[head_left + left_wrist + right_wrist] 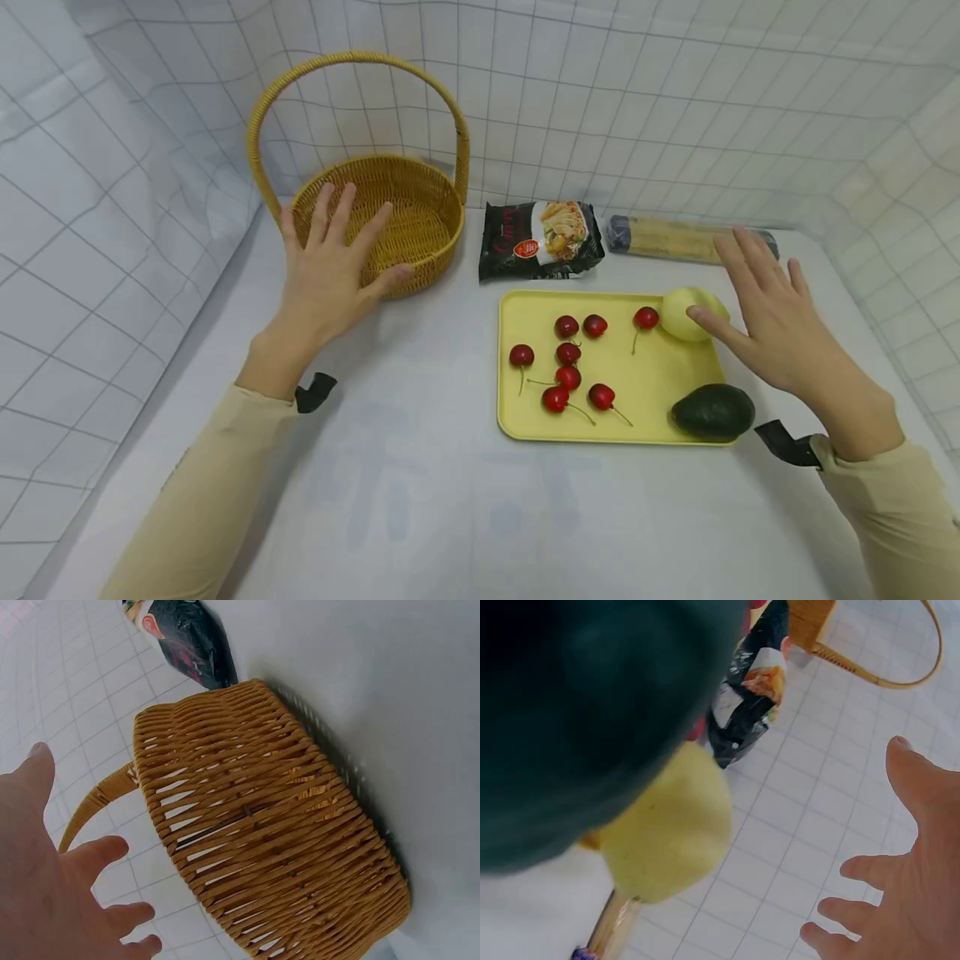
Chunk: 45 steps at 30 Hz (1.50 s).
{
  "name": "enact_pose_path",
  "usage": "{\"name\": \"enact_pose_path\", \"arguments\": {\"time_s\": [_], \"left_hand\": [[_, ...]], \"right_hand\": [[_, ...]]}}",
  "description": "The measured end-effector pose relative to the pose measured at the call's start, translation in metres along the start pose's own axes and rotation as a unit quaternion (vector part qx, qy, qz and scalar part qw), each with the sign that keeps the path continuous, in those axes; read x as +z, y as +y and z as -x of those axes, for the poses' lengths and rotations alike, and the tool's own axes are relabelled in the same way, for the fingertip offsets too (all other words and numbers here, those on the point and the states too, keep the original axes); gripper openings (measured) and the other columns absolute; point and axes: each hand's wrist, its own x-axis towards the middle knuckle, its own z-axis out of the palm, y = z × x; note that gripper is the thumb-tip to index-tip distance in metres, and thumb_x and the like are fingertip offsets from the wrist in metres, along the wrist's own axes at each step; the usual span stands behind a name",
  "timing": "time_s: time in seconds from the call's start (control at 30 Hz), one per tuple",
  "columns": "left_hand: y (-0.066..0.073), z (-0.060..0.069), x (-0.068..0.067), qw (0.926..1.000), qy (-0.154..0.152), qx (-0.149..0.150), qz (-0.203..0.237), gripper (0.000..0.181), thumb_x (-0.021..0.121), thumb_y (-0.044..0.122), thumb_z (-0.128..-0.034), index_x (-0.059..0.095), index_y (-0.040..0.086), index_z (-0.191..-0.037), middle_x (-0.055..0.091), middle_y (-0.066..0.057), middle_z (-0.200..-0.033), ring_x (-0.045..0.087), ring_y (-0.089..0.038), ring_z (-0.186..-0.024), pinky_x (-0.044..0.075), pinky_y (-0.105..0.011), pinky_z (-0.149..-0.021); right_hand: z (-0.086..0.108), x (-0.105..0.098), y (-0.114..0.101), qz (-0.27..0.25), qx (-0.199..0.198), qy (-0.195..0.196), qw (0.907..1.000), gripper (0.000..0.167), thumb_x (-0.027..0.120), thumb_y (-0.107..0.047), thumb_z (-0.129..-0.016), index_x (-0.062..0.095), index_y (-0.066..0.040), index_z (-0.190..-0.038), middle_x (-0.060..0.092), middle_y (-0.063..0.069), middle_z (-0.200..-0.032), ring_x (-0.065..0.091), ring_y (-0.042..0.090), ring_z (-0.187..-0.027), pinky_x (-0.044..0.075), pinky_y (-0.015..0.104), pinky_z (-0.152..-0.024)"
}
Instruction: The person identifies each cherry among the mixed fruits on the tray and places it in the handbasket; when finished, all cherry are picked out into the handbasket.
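Observation:
Fingers spread, my left hand [326, 271] hovers over the near left part of a wicker basket [442, 250] with a tall arched handle; the left wrist view shows the basket's woven side [262, 817] apart from the fingers. My right hand [780, 325] is held with straight fingers above the right end of a yellow tray [637, 429], holding nothing. Nearest to it are a pale yellow-green round fruit [686, 312] and a dark green avocado [712, 411], both at the tray's right side. Several red cherries [567, 377] with stems lie on the tray's left and middle.
Behind the tray lies a black food packet [540, 240], right of the basket. A pack of dry noodles [667, 237] lies further right, its right end near my right fingertips. White sheeting with a grid [675, 108] stands behind and at both sides of the white table [450, 517].

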Motion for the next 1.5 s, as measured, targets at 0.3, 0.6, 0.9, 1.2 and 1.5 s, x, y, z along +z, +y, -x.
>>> {"name": "enact_pose_path", "arguments": {"time_s": [0.3, 0.6, 0.9, 1.2, 1.5], "left_hand": [[-0.004, -0.011, -0.014, 0.9903, 0.128, 0.015, 0.052, 0.093, 0.029, 0.086, -0.0955, 0.035, 0.026, -0.166, 0.009, -0.014, -0.177, -0.001, -0.033, -0.165, -0.014, -0.064, -0.124], [-0.016, -0.017, -0.023, 0.9627, 0.255, 0.004, 0.089, 0.085, 0.036, 0.083, -0.0965, 0.045, 0.028, -0.161, 0.020, -0.010, -0.176, 0.006, -0.030, -0.165, -0.013, -0.059, -0.125], [-0.026, -0.024, -0.007, 0.8974, 0.408, -0.038, 0.163, 0.095, 0.045, 0.082, -0.0936, 0.046, 0.013, -0.158, 0.031, -0.016, -0.171, 0.020, -0.019, -0.162, -0.001, -0.044, -0.130], [-0.036, -0.014, 0.002, 0.8698, 0.386, -0.087, 0.295, 0.089, 0.054, 0.062, -0.0998, 0.032, 0.003, -0.163, 0.031, -0.009, -0.172, 0.021, -0.009, -0.160, 0.010, -0.029, -0.129], [-0.046, -0.003, 0.028, 0.8264, 0.262, -0.169, 0.469, 0.071, 0.052, 0.034, -0.1076, 0.022, 0.014, -0.168, 0.029, -0.005, -0.171, 0.025, -0.017, -0.160, 0.020, -0.034, -0.128]], "right_hand": [[-0.021, -0.010, -0.023, -0.022, -0.016, 0.006, 0.9996, 0.090, 0.057, -0.049, -0.107, 0.000, -0.022, -0.171, 0.000, 0.010, -0.178, 0.011, 0.043, -0.162, -0.003, 0.066, -0.126], [-0.047, -0.008, -0.056, -0.059, -0.028, -0.004, 0.9978, 0.092, 0.060, -0.048, -0.106, -0.001, -0.026, -0.170, -0.002, 0.005, -0.178, 0.011, 0.044, -0.162, 0.004, 0.067, -0.126], [-0.057, 0.015, -0.068, -0.123, -0.026, -0.003, 0.9920, 0.089, 0.066, -0.041, -0.104, 0.009, -0.030, -0.170, 0.004, 0.003, -0.178, 0.014, 0.042, -0.161, 0.021, 0.072, -0.120], [-0.063, 0.029, -0.064, -0.118, -0.032, -0.044, 0.9915, 0.079, 0.065, -0.042, -0.104, 0.027, -0.017, -0.168, 0.021, 0.008, -0.176, 0.028, 0.044, -0.157, 0.028, 0.068, -0.119], [-0.062, 0.047, -0.063, -0.147, -0.028, -0.107, 0.9829, 0.058, 0.067, -0.032, -0.104, 0.051, -0.005, -0.154, 0.055, 0.020, -0.152, 0.056, 0.042, -0.135, 0.049, 0.059, -0.104]]}}
